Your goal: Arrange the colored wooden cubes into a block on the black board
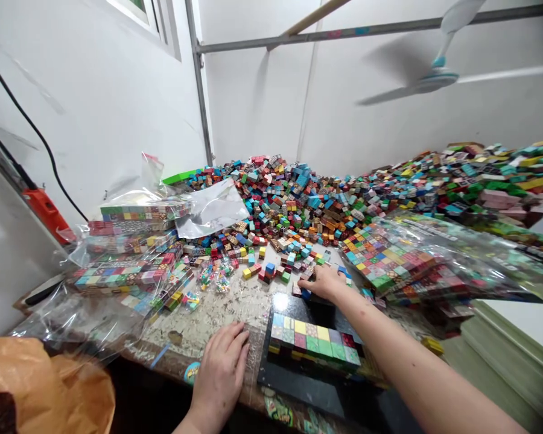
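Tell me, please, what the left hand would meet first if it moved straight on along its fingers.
Probably the loose blocks, across the tabletop ahead of the left hand, though depth is unclear.

The left hand (221, 367) is bare, with slim, round-tipped fingers (232, 333). The right hand (323, 283) is bare too. Its long, bare arm (398, 355) is thin near the hand and gets fatter farther back.
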Motion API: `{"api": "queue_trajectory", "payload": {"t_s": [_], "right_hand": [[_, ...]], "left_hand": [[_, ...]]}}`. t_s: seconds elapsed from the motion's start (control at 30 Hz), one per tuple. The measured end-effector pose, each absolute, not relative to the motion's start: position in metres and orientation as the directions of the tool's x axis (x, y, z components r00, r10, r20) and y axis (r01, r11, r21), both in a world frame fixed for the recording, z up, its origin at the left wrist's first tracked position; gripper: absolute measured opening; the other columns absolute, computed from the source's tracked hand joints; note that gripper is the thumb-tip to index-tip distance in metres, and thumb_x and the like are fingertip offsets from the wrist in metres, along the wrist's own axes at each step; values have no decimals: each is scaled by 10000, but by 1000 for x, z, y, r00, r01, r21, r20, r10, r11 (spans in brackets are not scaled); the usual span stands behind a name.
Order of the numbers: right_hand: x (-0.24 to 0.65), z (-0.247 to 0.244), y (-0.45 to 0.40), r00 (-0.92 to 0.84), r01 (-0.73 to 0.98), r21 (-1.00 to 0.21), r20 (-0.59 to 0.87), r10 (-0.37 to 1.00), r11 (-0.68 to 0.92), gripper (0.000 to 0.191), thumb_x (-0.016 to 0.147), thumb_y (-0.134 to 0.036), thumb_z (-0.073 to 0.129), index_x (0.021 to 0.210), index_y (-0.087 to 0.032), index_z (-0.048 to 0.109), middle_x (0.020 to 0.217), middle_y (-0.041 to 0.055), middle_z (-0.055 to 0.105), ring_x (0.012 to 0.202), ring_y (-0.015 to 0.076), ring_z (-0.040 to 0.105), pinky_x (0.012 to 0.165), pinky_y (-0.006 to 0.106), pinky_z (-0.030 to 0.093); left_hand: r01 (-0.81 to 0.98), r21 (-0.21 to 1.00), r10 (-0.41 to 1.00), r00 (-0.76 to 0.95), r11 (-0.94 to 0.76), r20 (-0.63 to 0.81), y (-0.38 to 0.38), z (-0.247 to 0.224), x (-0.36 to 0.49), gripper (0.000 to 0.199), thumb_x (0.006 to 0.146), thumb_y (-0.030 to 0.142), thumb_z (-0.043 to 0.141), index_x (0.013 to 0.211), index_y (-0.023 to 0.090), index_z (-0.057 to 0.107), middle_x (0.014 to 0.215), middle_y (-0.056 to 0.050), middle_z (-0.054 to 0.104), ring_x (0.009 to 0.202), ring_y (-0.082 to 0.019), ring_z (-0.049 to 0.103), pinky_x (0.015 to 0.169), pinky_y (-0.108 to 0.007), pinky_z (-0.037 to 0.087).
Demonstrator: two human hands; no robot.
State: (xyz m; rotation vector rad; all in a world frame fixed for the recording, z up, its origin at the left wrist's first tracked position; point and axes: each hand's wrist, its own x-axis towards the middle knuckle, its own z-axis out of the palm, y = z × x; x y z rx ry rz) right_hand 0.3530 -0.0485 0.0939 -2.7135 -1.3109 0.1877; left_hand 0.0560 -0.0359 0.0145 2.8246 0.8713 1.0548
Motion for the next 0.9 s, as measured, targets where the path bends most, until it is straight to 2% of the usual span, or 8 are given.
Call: {"api": "queue_trajectory", "payload": {"t_s": [0.13, 0.27, 0.33, 0.5, 0.57, 0.67, 0.77, 0.9], "right_hand": [[357, 102, -56, 594, 773, -261, -24, 804, -579, 483, 638, -565, 576, 908, -167, 626, 980, 135, 634, 975, 343, 552, 845, 461, 389], [358, 119, -71, 579, 747, -405, 8, 815, -527, 643, 692, -565, 532, 1181, -147, 511, 1116, 124, 606, 1003, 273, 569, 817, 332, 446], [358, 126, -82, 581, 723, -472, 20, 814, -504, 661, 716, -576, 501, 1225, -156, 475, 1144, 106, 600, 1012, 244, 575, 812, 295, 459], [355, 137, -119, 614, 655, -597, 64, 787, -463, 720, 695, -603, 521, 1260, -164, 442, 1279, 112, 511, 1149, 275, 487, 915, 338, 423], [356, 136, -139, 639, 577, -691, 50, 768, -435, 758, 675, -593, 563, 1288, -176, 405, 1282, 120, 507, 1135, 286, 499, 919, 370, 426], [363, 127, -173, 670, 433, -800, -23, 742, -416, 815, 670, -556, 603, 1337, -185, 317, 1187, 133, 579, 1053, 286, 562, 875, 390, 464], [373, 111, -209, 681, 465, -773, 0, 733, -431, 810, 663, -526, 613, 1333, -181, 316, 1209, 151, 556, 1028, 298, 574, 846, 395, 483], [379, 90, -249, 682, 624, -607, 115, 722, -492, 701, 673, -506, 595, 1274, -193, 414, 1306, 141, 473, 1169, 316, 458, 930, 420, 419]], "left_hand": [[498, 205, 509, 612, -843, 606, -36, 14, 56, 234, 864, 230, 448, 1055, 219, 583, 1097, -55, 618, 1050, -216, 559, 874, -412, 492], [497, 207, 510, 611, -842, 606, -35, 13, 55, 231, 867, 245, 449, 1054, 220, 583, 1097, -55, 618, 1045, -218, 562, 870, -411, 492], [501, 204, 511, 611, -841, 605, -35, 13, 55, 234, 868, 243, 446, 1056, 219, 583, 1096, -56, 618, 1046, -219, 562, 868, -413, 492], [495, 200, 507, 624, -845, 595, -35, 15, 55, 236, 876, 242, 431, 1051, 208, 585, 1097, -68, 616, 1048, -218, 558, 878, -416, 482], [489, 206, 506, 628, -848, 591, -35, 15, 55, 236, 879, 239, 425, 1050, 203, 584, 1099, -72, 614, 1053, -215, 554, 886, -415, 477], [482, 213, 506, 632, -850, 587, -35, 15, 55, 239, 878, 243, 429, 1058, 206, 581, 1112, -70, 608, 1065, -215, 546, 894, -414, 470], [474, 224, 507, 634, -851, 583, -34, 13, 55, 244, 876, 257, 434, 1065, 211, 581, 1122, -66, 604, 1073, -216, 542, 903, -412, 463], [462, 232, 502, 637, -856, 585, -32, 11, 54, 255, 879, 290, 424, 1064, 210, 581, 1127, -71, 600, 1078, -223, 538, 908, -417, 456]]}}
